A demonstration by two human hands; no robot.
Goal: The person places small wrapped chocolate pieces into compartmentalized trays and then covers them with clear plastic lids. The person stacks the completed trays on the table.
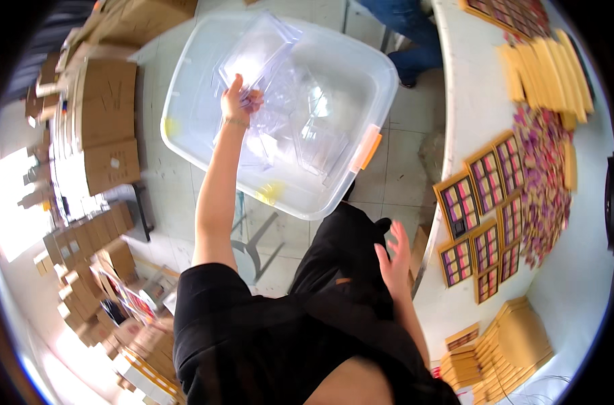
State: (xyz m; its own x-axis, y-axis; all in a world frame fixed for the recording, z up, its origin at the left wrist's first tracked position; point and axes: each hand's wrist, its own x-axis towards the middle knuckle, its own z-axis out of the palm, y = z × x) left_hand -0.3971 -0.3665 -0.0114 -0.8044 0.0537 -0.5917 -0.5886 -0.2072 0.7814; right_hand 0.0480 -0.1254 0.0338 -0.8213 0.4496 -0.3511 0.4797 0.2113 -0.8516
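Note:
My left hand [240, 101] reaches out over a large clear plastic bin [361, 61]. Its fingers are curled round the edge of some thin clear plastic covers [256, 50], and the thumb points up. More loose transparent covers [313, 145] lie in a heap inside the bin, and glare blurs their edges. My right hand [394, 260] hangs beside my thigh near the table edge, fingers apart, holding nothing.
On the white table [465, 94] at right lie several framed trays [486, 243] of coloured blocks, a pile of small pink-purple pieces [540, 175] and stacked yellow strips [546, 71]. Cardboard boxes [108, 108] stand at left. A stool [246, 262] is below the bin. Another person's legs [411, 34] show at the top.

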